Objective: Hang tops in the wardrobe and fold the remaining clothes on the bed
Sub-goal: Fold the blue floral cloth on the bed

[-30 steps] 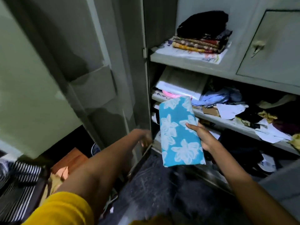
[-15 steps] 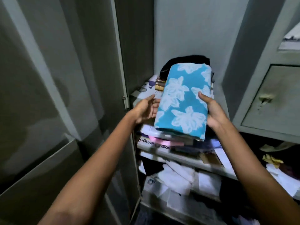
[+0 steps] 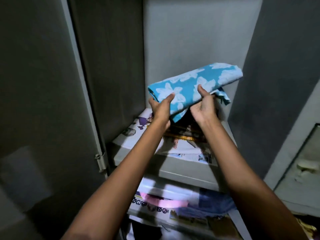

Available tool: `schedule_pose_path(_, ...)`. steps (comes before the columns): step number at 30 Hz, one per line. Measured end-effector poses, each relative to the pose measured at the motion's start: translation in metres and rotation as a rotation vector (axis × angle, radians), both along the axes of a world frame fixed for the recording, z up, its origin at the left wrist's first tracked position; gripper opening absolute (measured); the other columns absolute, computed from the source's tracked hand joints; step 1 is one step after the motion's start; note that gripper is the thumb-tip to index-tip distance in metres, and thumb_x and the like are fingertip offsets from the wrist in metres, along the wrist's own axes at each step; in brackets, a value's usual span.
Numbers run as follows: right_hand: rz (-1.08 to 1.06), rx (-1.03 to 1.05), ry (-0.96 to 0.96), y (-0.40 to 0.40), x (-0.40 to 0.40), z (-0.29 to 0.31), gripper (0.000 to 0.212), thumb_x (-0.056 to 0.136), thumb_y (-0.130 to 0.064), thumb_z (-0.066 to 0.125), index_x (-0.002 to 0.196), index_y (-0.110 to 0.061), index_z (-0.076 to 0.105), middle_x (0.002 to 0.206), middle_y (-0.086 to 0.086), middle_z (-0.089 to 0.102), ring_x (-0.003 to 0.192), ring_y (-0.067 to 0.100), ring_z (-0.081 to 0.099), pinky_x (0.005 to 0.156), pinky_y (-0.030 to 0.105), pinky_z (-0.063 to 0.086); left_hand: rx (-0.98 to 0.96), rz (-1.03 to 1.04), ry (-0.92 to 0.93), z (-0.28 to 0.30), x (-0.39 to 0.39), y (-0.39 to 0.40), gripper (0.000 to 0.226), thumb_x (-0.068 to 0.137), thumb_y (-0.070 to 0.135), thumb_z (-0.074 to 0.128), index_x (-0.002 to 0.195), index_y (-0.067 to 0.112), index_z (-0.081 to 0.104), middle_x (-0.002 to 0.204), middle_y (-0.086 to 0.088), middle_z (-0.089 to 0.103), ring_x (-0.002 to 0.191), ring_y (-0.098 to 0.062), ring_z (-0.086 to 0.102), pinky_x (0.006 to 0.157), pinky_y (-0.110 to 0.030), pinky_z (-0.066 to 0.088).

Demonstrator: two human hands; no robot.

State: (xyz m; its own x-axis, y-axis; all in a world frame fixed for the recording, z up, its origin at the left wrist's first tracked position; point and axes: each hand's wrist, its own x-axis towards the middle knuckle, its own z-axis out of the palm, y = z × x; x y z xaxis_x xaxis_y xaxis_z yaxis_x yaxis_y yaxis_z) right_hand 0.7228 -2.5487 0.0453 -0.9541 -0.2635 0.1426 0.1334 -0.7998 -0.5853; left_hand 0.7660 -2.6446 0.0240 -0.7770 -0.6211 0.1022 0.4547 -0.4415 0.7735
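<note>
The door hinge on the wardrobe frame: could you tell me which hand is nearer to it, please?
Left. The left hand grips the blue floral cloth nearer the door hinge; the right hand holds it farther right.

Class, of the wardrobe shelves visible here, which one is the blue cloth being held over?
The upper newspaper-lined shelf; the folded blue floral cloth is held directly above it, unlike the cluttered shelf below.

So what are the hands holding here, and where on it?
Both hold the folded blue floral cloth by its near edge: left hand at the left end, right hand near the middle.
</note>
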Motion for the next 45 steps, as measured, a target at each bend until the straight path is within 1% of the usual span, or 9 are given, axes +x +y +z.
schedule_pose_path(3,0.017,-0.064,0.024,0.017,-0.023,0.008,0.022,0.089,-0.021,0.052,0.104,-0.006,0.06,0.095,0.013,0.069,0.089,0.026,0.066,0.091,0.042,0.049,-0.09,0.051,-0.024,0.009,-0.024,-0.026,0.035,0.084,-0.006,0.061,0.113,0.008,0.045,0.101,-0.01,0.062,0.065,-0.013,0.062,0.055,-0.025,0.055)
schedule_pose_path(18,-0.243,0.591,-0.122,0.049,-0.092,-0.023,0.067,0.068,-0.016,0.078,0.128,-0.012,0.047,0.117,0.01,0.064,0.095,0.022,0.068,0.054,0.032,0.057,-0.572,-0.198,-0.528,0.006,-0.097,-0.106,0.025,0.09,0.016,0.062,0.11,0.002,0.059,0.072,-0.003,0.06,0.037,-0.003,0.057,0.04,-0.014,0.046)
schedule_pose_path(22,-0.346,0.631,-0.008,0.051,-0.089,-0.013,0.038,0.078,-0.011,0.072,0.103,-0.017,0.045,0.102,0.006,0.064,0.089,0.019,0.066,0.056,0.033,0.059,-0.705,-0.038,-0.474,0.013,-0.106,-0.109,0.036,0.086,0.021,0.068,0.113,0.0,0.059,0.093,-0.01,0.066,0.075,-0.018,0.065,0.068,-0.023,0.054)
schedule_pose_path(26,-0.324,0.881,-0.047,0.058,-0.085,-0.032,0.056,0.075,-0.031,0.077,0.117,-0.012,0.045,0.107,0.006,0.063,0.084,0.015,0.061,0.043,0.021,0.048,-1.053,-0.019,-0.755,0.012,-0.102,-0.105,0.056,0.089,0.043,0.059,0.127,0.002,0.051,0.129,-0.014,0.055,0.113,-0.029,0.056,0.091,-0.033,0.046)
schedule_pose_path(29,-0.615,1.121,0.019,0.064,-0.083,-0.013,0.078,0.067,-0.059,0.075,0.118,-0.01,0.042,0.117,0.011,0.053,0.105,0.026,0.057,0.078,0.037,0.051,-1.346,0.144,-0.834,0.026,-0.101,-0.097,0.063,0.09,0.046,0.054,0.137,0.007,0.037,0.144,-0.014,0.037,0.127,-0.033,0.043,0.1,-0.037,0.037)
schedule_pose_path(32,-1.067,1.429,0.386,0.053,-0.076,0.035,0.058,0.089,-0.045,0.057,0.13,-0.007,0.041,0.138,0.014,0.042,0.129,0.03,0.037,0.103,0.04,0.031,-1.509,0.277,-0.612,0.053,-0.107,-0.082,0.055,0.095,0.037,0.048,0.143,0.014,0.033,0.156,-0.008,0.012,0.137,-0.032,0.028,0.109,-0.042,0.028)
schedule_pose_path(35,-0.906,1.701,0.724,0.016,-0.082,0.062,0.046,0.097,-0.034,0.043,0.135,-0.008,0.041,0.144,0.011,0.04,0.137,0.026,0.028,0.109,0.04,0.025,-1.688,0.248,-0.458,0.068,-0.11,-0.061,0.05,0.099,0.034,0.038,0.147,0.022,0.029,0.159,-0.001,-0.001,0.145,-0.027,0.011,0.114,-0.048,0.017)
schedule_pose_path(39,-0.453,2.308,0.726,-0.022,-0.105,-0.01,0.054,0.101,-0.038,0.022,0.148,-0.012,0.021,0.157,0.005,0.017,0.145,0.025,0.008,0.116,0.049,0.004,-1.916,0.004,-0.716,0.002,-0.122,-0.046,0.052,0.102,0.041,0.019,0.151,0.027,0.01,0.159,0.003,-0.006,0.146,-0.023,-0.004,0.115,-0.053,-0.001)
schedule_pose_path(45,-0.476,2.441,0.728,-0.026,-0.109,-0.033,0.056,0.102,-0.04,0.012,0.151,-0.015,0.009,0.159,0.003,0.008,0.147,0.025,0.002,0.116,0.049,-0.005,-1.934,0.037,-0.767,-0.023,-0.127,-0.045,0.052,0.102,0.043,0.011,0.151,0.028,0.002,0.159,0.004,-0.004,0.146,-0.021,-0.006,0.114,-0.053,-0.007)
